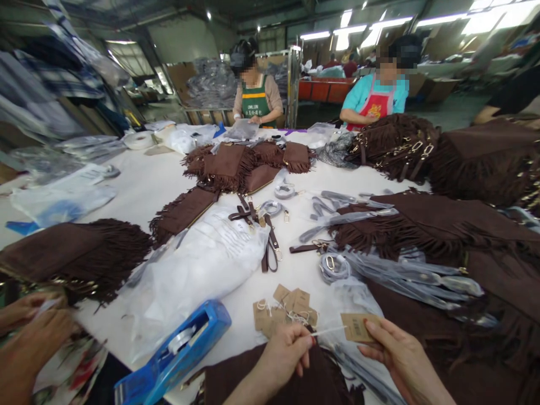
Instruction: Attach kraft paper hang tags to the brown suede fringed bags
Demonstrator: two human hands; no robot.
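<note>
At the near edge, six o'clock on our work surface, our left hand pinched a thin white string between thumb and fingers. Our right hand gripped the brown cardboard tag at the string's other end, its printed barcode showing. A dark brown fringed piece lay beneath our left hand, and a small heap of loose tags rested just beyond it. A blue tape dispenser stood at seven o'clock; at eight, another person's hands worked close together. A clear plastic bag sprawled toward the surface's middle, near dark wrist straps with metal clasps. At four o'clock we had a coiled, plastic-wrapped strap, with fringed brown goods spread at three. More fringed pouches were piled toward twelve. Across the surface, a person in a green apron handled plastic packaging at twelve o'clock, and another in a red apron stood at one.
</note>
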